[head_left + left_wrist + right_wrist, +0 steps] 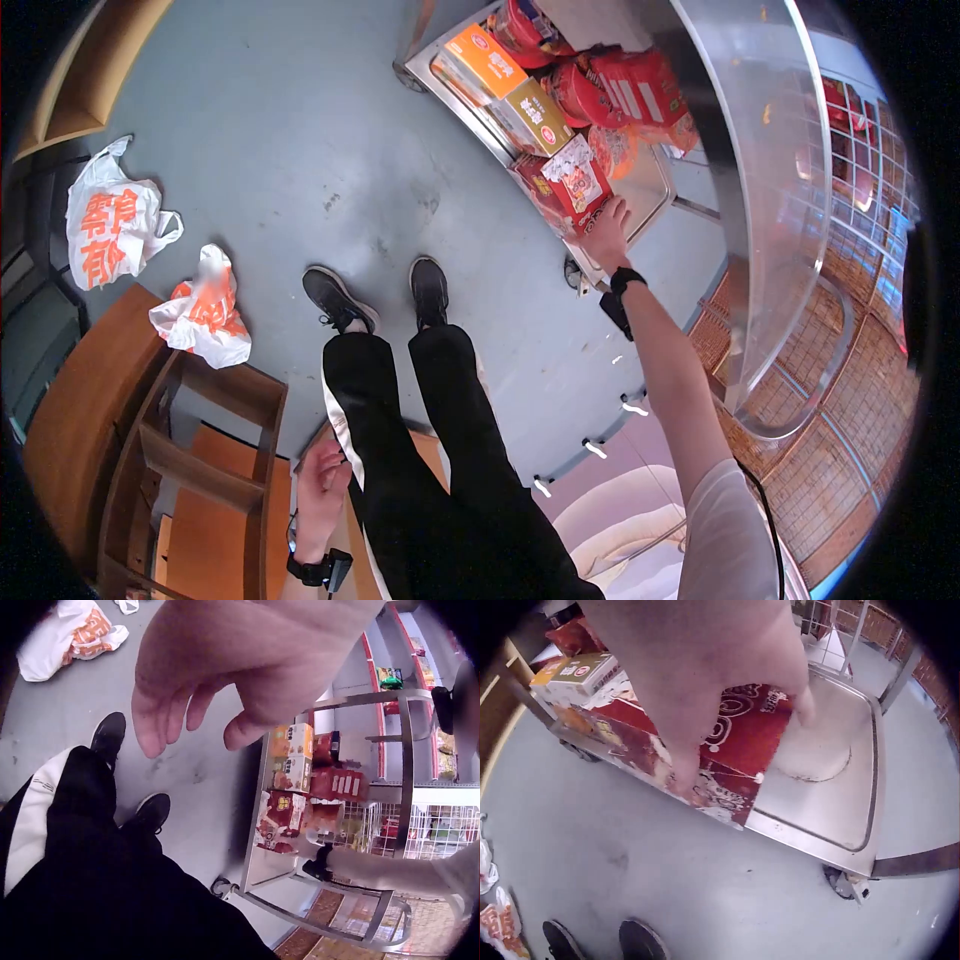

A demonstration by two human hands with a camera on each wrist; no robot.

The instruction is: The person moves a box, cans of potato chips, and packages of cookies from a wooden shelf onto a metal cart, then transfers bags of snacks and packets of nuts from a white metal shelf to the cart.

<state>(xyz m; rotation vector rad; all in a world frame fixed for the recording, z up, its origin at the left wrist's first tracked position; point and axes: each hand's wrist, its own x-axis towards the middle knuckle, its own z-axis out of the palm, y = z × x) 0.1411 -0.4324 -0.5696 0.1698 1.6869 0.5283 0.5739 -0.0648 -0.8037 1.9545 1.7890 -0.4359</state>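
Note:
A red box [578, 190] stands on the lower shelf of a metal cart [650, 205], beside an orange box [484, 62] and a brown-gold box [535, 118]. My right hand [606, 236] grips the end of the red box; in the right wrist view the thumb and fingers of that hand [705, 667] straddle the printed red box [742, 742]. My left hand [322, 490] hangs beside my left leg, holding nothing, its fingers loosely bent. The left wrist view shows the left hand [225, 675] in front of the camera, away from the boxes [292, 757].
Red packages [630, 95] lie behind the boxes. White plastic bags with orange print [115, 225] rest on the floor at the left, near a brown wooden shelf unit [215, 390]. Wire baskets [860, 190] stand at the right. The cart's wheels [840, 881] touch the floor.

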